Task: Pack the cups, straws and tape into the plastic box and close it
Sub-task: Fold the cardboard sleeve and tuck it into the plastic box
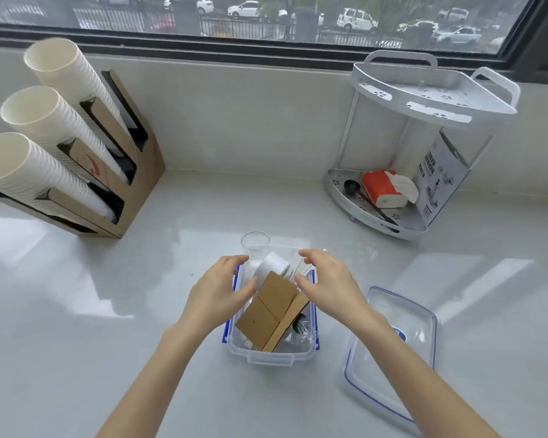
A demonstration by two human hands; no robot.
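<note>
Cardboard sleeves (274,314) in the plastic box (269,354) lie between both hands' spread fingers (234,263).

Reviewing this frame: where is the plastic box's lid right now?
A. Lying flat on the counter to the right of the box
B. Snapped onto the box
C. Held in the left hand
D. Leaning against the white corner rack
A. The lid lies flat on the counter beside the open plastic box, on its right, with neither hand touching it.
</note>
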